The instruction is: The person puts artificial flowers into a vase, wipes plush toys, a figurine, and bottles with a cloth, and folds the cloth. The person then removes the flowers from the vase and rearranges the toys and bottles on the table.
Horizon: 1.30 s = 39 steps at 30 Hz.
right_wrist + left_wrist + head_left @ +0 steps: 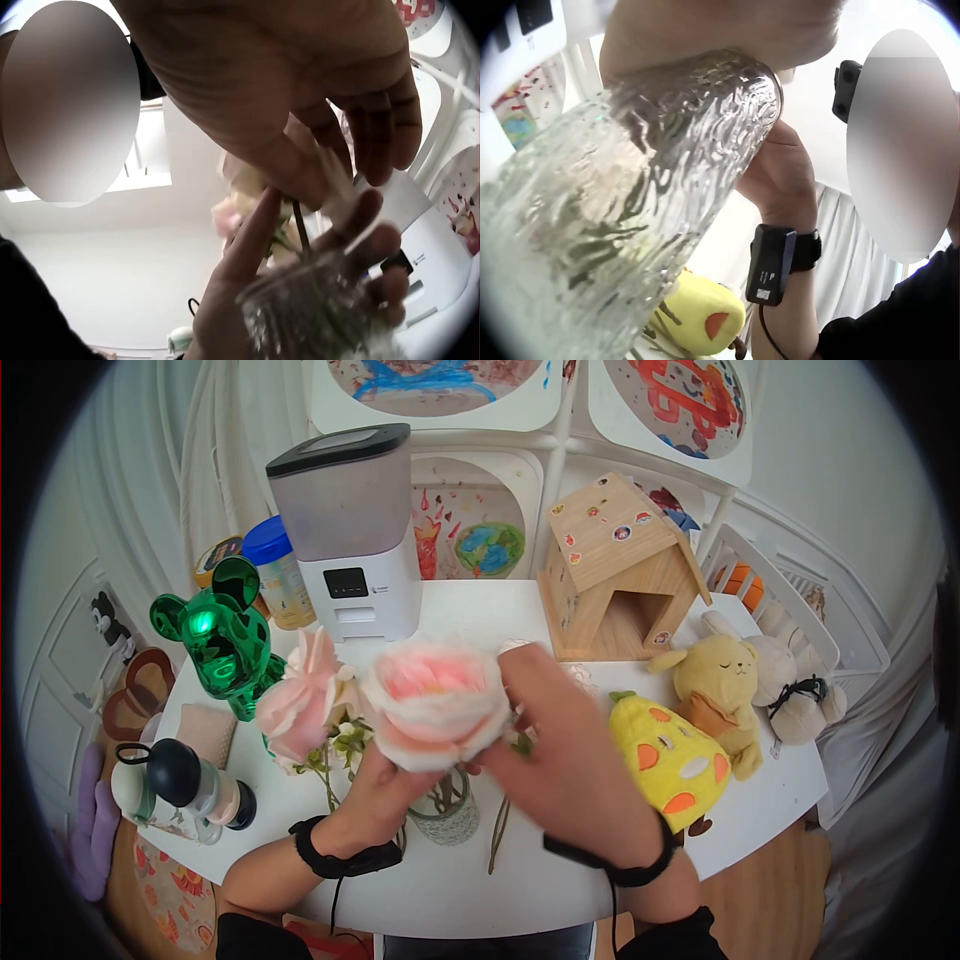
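A large pink-and-white rose (437, 705) stands in a textured glass vase (445, 822), its bloom blurred in the head view. My left hand (385, 795) holds it from below, thumb and fingers curled around the stem (301, 227) above the vase rim. At the bloom's right side my right hand (570, 750) pinches the outer petals between thumb and forefinger. Other pink roses (300, 705) with small leaves lean to the left. The ribbed glass of the vase fills much of the left wrist view, close under the left hand.
Left on the white table (560, 880) are a green shiny bear figure (225, 640) and a black-topped bottle (190, 780). A pet feeder (350, 540) and wooden house (620, 570) stand behind. Plush toys, including a yellow one (670, 760), sit right. A loose stem (498, 835) lies in front.
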Each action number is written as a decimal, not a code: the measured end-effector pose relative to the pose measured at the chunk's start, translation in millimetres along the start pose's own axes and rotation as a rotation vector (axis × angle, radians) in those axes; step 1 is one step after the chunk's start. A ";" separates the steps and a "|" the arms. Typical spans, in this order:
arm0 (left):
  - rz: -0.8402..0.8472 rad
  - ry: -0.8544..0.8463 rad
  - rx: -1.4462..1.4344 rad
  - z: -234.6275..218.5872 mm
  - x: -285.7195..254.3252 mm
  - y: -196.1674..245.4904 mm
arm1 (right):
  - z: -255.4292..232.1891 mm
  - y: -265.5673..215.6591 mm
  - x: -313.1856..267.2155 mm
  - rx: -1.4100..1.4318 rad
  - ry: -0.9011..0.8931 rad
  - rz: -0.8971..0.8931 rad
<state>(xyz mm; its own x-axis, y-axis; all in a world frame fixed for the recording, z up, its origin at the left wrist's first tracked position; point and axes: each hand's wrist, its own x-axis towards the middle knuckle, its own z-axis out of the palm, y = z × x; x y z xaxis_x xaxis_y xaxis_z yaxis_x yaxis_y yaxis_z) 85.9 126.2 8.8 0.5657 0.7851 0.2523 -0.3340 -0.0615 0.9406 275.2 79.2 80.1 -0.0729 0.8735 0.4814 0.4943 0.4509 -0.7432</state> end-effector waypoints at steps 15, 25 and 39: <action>-0.101 -0.064 0.301 5.3 10.8 10.6 | -11.8 15.0 6.6 -0.144 -0.120 0.143; -0.139 -0.111 0.483 -7.0 -3.5 7.0 | 22.3 12.4 3.1 0.141 -0.099 -0.291; -0.063 -0.010 0.265 8.8 3.9 6.2 | -7.3 11.6 5.1 0.260 0.294 -0.366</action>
<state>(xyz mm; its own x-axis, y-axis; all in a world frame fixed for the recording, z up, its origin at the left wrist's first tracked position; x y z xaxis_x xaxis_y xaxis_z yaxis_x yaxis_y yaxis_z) 92.6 123.5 17.7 0.5866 0.7867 0.1923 -0.0897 -0.1728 0.9809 287.0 87.5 77.4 0.0634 0.5793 0.8127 0.2488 0.7794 -0.5750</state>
